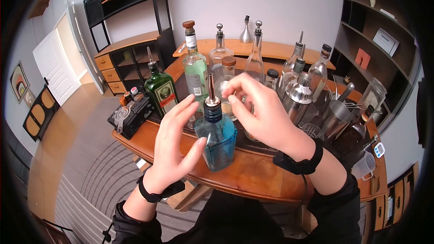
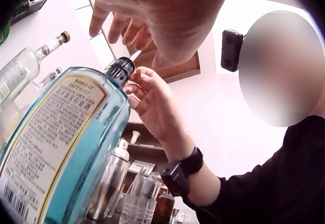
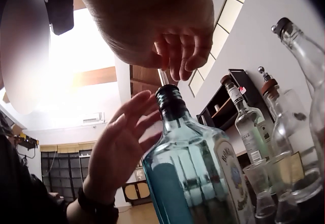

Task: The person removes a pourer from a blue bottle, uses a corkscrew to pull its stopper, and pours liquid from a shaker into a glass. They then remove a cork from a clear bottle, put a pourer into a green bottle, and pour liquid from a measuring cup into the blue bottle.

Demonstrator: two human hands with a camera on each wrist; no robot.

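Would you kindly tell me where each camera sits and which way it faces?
Head: on the head, looking forward and down at the blue bottle; the left hand, right hand and sleeves show.
Left wrist: on that wrist, looking up and rightward across the bottle; both hands show.
Right wrist: on that wrist, looking up and leftward across it; both hands show.
Both wrist views share the bottle's neck.

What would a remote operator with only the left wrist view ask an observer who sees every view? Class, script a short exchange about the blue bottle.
Operator: What does the blue bottle stand on?
Observer: A brown wooden table, as the head view shows.
Operator: I see a label with a barcode. Is there another?
Observer: Yes, the right wrist view shows a second label, with a bluish emblem, on a different face.
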